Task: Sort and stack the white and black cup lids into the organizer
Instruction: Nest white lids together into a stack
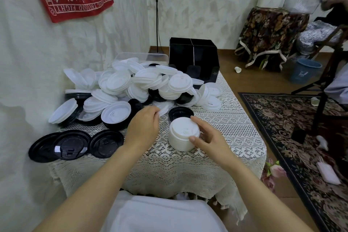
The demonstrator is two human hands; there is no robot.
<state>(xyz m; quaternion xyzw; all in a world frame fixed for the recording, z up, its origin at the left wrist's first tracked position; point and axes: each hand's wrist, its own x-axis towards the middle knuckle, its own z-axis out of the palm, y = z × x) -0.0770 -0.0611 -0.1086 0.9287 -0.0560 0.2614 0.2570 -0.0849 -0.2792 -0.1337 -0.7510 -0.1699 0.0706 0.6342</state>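
Note:
A neat stack of white lids (182, 135) stands on the lace-covered table (235, 132), and my right hand (209, 137) grips it from the right, thumb in front and fingers behind. My left hand (144, 128) pinches a single white lid (163, 109), blurred, at the edge of the big heap of white and black lids (131, 88). A black lid (180, 113) lies just behind the stack. Several black lids (75, 145) lie flat at the front left. The black organizer (194, 60) stands at the table's far end, its compartments dark inside.
A clear plastic bin (141, 56) sits behind the heap by the wall. Right of the table are a wooden floor, a patterned rug (301, 137), a blue bucket (305, 70), a chair and another person's sleeve (337, 86).

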